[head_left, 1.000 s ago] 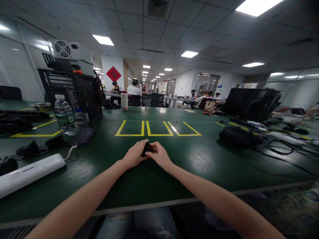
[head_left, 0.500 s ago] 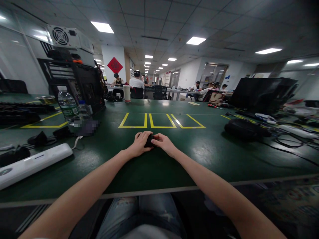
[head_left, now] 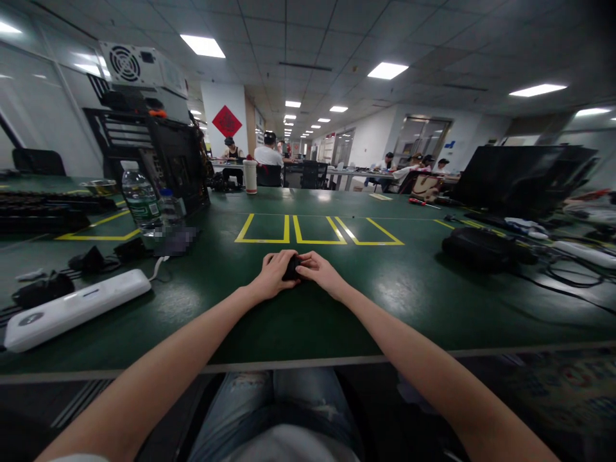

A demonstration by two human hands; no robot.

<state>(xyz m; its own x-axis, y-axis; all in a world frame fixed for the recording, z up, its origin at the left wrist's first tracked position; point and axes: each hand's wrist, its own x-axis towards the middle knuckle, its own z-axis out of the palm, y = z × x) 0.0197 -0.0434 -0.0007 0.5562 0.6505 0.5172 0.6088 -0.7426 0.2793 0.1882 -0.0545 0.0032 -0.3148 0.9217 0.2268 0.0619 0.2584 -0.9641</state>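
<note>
Between my two hands is a small black object (head_left: pixel 291 269), mostly covered by fingers; its kind I cannot make out. My left hand (head_left: pixel 274 274) is wrapped over its left side, with the thumb along the near edge. From the right, my right hand (head_left: pixel 320 273) pinches the object with its fingertips. Both hands rest low at the green table (head_left: pixel 298 327), just on my side of the yellow tape outlines (head_left: pixel 320 242).
At the left lie a white power strip (head_left: pixel 79 308) and black adapters; behind them stand a water bottle (head_left: pixel 139 202) and a computer case (head_left: pixel 163 154). A black pouch (head_left: pixel 466 249), cables and a monitor (head_left: pixel 520 179) are on the right. Several people sit far back.
The view has shifted slightly, so the surroundings appear a little farther right. Both hands stay on the black object, with the right fingers moved only slightly over it.
</note>
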